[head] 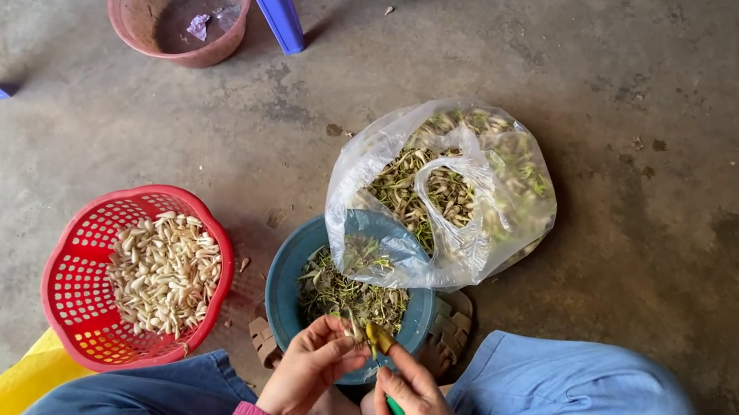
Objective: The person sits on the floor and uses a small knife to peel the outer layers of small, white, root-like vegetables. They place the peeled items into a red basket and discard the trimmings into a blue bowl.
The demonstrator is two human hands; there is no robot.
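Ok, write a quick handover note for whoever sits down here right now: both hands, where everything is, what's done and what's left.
Left hand: fingertips pinch a small piece over the blue bowl.
Right hand: grips a green-handled tool, its yellowish tip at that piece.
Blue bowl: on the floor in front of the knees, holds greenish scraps.
Clear plastic bag: behind the bowl, open, leaning onto its rim, still well filled with greenish-brown pieces.
Red basket: to the left, a pile of pale peeled pieces.
Done: that pale pile. Left: the bag's contents.
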